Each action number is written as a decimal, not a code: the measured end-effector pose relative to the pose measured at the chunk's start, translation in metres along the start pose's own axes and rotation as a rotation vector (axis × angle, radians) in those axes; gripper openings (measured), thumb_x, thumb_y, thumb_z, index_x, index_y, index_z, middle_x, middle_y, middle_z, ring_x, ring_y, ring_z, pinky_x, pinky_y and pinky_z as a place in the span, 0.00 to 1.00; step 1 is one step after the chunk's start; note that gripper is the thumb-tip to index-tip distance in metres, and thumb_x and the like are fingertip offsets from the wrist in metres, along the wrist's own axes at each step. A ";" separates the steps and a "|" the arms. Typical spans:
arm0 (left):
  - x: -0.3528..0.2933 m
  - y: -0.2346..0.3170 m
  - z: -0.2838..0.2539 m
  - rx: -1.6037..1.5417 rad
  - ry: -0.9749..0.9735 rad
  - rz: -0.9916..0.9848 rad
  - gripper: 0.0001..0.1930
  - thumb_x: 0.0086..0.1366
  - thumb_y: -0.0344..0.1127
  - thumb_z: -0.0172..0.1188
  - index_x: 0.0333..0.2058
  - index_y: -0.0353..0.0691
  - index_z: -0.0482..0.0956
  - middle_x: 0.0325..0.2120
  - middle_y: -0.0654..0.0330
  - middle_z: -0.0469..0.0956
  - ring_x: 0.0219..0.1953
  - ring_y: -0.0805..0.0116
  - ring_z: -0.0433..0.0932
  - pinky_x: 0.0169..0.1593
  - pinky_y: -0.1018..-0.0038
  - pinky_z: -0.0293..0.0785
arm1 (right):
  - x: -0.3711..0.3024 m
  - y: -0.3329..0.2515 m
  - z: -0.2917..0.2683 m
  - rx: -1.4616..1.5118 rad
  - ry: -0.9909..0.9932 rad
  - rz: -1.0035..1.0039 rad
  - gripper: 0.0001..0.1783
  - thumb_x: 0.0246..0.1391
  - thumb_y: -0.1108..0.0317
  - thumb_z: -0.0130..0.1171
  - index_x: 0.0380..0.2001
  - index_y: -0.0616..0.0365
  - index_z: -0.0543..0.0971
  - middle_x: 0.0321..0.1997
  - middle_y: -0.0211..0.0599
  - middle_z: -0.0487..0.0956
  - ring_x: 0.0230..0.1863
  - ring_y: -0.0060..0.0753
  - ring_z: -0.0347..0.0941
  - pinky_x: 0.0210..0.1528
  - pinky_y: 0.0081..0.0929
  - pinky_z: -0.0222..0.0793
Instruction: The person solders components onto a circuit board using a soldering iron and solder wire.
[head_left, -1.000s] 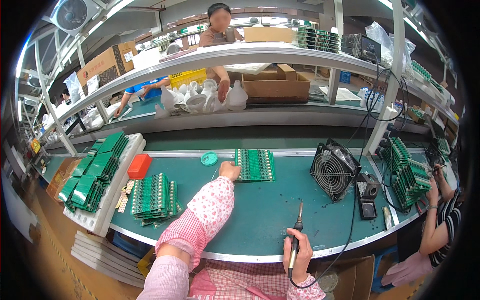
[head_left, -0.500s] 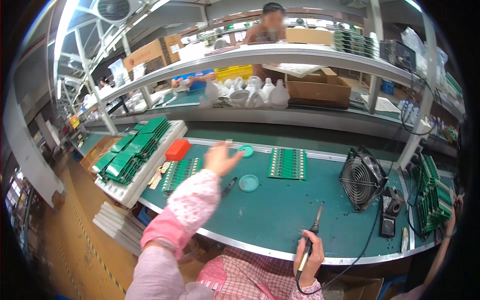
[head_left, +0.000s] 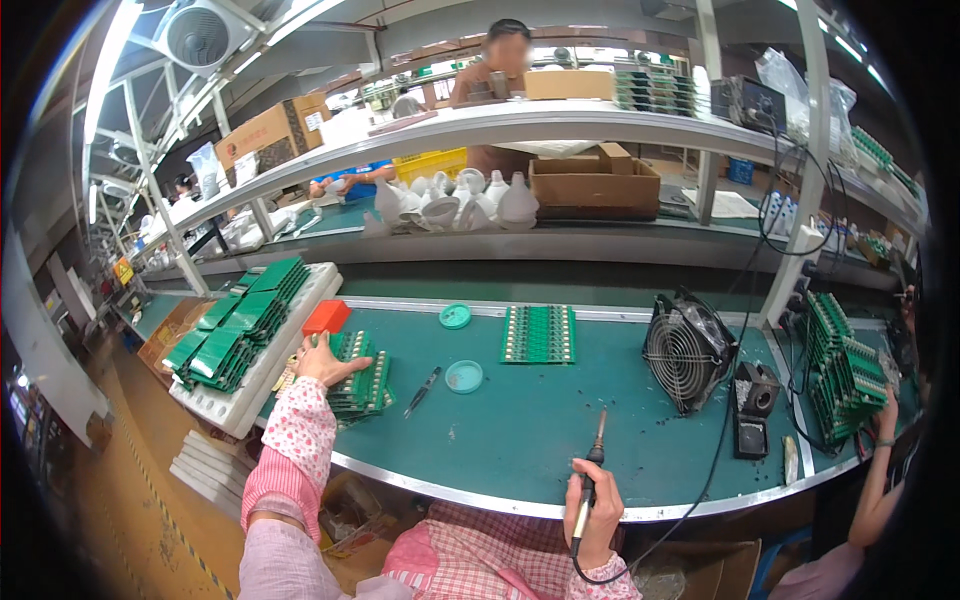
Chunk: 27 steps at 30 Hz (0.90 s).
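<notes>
My left hand [head_left: 325,362] rests at a small stack of green circuit boards [head_left: 372,388] on the left of the bench. Its thumb stretches out to the right over the boards, apart from the fingers, whose tips partly hide at the boards' left edge. In my right hand [head_left: 598,505], near the front edge, is a soldering iron [head_left: 592,470], its tip pointing up and away. Another green circuit board panel [head_left: 538,335] lies flat at the back middle. Tweezers [head_left: 423,391] lie between my left hand and a round teal dish [head_left: 464,377].
A white foam tray [head_left: 225,408] piled with green boards [head_left: 238,325] stands left, beside a red box [head_left: 327,317]. A teal lid [head_left: 455,316] lies behind the dish. Right are a black fan [head_left: 688,350], a soldering iron stand [head_left: 753,405] and stacked boards [head_left: 845,375] near a co-worker's arm [head_left: 878,480].
My left hand has moved left and nearer, from above the bench by the teal lid down to the circuit board stack. My right hand still holds the soldering iron. The view has shifted slightly.
</notes>
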<state>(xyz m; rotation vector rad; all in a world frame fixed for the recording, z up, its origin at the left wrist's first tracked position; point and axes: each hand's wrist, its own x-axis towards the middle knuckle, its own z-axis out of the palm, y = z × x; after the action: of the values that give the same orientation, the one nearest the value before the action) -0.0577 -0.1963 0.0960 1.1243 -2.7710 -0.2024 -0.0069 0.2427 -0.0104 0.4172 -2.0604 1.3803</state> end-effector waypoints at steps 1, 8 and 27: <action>-0.013 0.008 -0.002 -0.007 0.002 -0.012 0.67 0.37 0.77 0.69 0.70 0.41 0.55 0.69 0.38 0.51 0.71 0.41 0.52 0.71 0.48 0.50 | 0.001 -0.002 0.001 0.004 -0.009 -0.010 0.14 0.53 0.79 0.60 0.44 0.59 0.79 0.34 0.47 0.79 0.31 0.46 0.79 0.35 0.34 0.74; -0.179 0.091 0.022 -0.345 0.170 0.693 0.56 0.43 0.68 0.71 0.65 0.39 0.64 0.66 0.38 0.56 0.69 0.37 0.52 0.66 0.41 0.50 | 0.004 -0.041 0.015 0.504 -0.158 0.422 0.21 0.62 0.71 0.54 0.58 0.60 0.68 0.57 0.45 0.72 0.42 0.32 0.78 0.39 0.29 0.78; -0.217 0.111 0.070 -0.455 0.191 1.060 0.09 0.60 0.39 0.64 0.34 0.42 0.77 0.37 0.60 0.75 0.45 0.63 0.75 0.45 0.64 0.64 | 0.061 -0.024 0.005 -0.123 -0.328 -0.149 0.18 0.48 0.69 0.69 0.44 0.57 0.79 0.37 0.44 0.77 0.35 0.47 0.75 0.36 0.37 0.71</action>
<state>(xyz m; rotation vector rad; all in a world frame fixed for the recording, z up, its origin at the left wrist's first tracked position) 0.0078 0.0389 0.0289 -0.4303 -2.5367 -0.4996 -0.0416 0.2334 0.0446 0.7703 -2.3070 1.1488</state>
